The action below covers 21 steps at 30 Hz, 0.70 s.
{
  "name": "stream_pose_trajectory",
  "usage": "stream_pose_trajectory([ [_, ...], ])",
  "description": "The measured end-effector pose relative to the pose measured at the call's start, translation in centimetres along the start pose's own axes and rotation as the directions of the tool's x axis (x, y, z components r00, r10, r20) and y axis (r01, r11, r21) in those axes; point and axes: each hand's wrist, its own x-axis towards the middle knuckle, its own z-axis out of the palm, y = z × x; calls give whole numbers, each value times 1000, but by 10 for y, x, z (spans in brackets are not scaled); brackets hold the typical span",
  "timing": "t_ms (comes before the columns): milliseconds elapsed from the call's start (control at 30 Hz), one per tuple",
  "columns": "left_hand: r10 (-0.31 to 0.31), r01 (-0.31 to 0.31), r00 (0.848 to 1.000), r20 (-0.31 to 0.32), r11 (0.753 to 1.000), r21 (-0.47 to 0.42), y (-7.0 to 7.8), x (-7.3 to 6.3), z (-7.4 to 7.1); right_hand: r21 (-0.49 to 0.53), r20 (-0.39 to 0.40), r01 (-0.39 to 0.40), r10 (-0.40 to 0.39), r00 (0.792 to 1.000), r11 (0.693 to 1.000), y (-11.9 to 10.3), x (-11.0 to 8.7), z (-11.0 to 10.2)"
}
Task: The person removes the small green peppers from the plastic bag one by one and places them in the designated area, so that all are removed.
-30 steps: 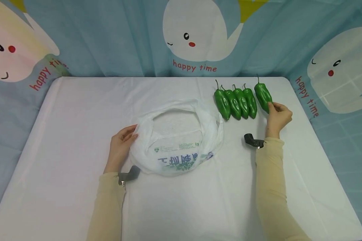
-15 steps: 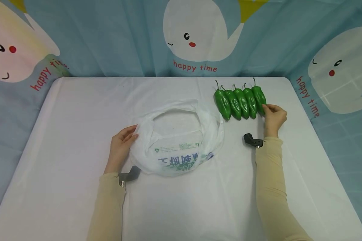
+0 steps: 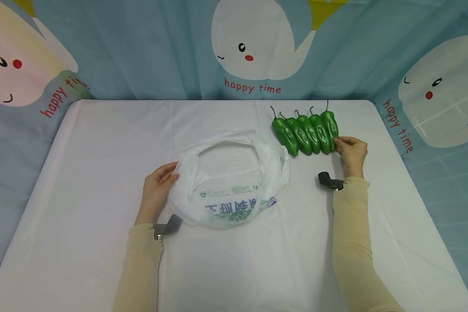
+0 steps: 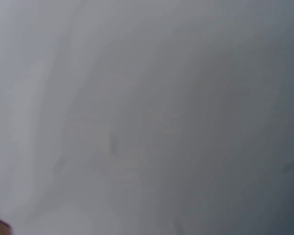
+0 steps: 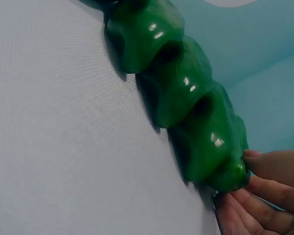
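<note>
Several long green peppers (image 3: pixel 313 132) lie side by side in a slanted row at the back right, stems pointing away. My right hand (image 3: pixel 352 154) pinches the lower end of the rightmost pepper (image 3: pixel 329 125). In the right wrist view the thumb (image 5: pixel 277 165) presses that pepper's side, with the fingers beneath its tip. A white plastic bag (image 3: pixel 185 186) with blue and green print lies mid-table, its mouth spread wide. At the bag's left edge, my left hand (image 3: pixel 154 188) grips the film between thumb and fingers. Pale blurred film fills the left wrist view, a bit of finger at its lower left corner.
A white cloth (image 3: pixel 82 173) covers the table. Behind it and along the right side hangs a blue curtain (image 3: pixel 148 52) with whale prints. The bag's right side reaches close to the leftmost pepper's tip. Each wrist carries a small dark camera (image 3: pixel 329 180).
My right hand has brought the last pepper left against the others, and the whole row has shifted slightly left. The left hand and the bag stay as they were.
</note>
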Motion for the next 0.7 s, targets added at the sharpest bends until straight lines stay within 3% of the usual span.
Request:
stream_pose_trajectory([
  [300,11,-11,1000,-4,1000,1,0,2,0,-62,36,51,-49,998,997,1,6,1],
  [467,14,-14,1000,-3,1000,11,-3,3,0,-48,-15,63,-64,998,997,6,7,-2],
  [600,15,-14,999,-38,1000,22,-3,0,-1,-80,-115,148,-156,981,986,2,4,-3],
  [700,55,-54,996,-63,998,29,2,-3,-8,-138,-127,246,-263,956,959,-10,0,-2],
])
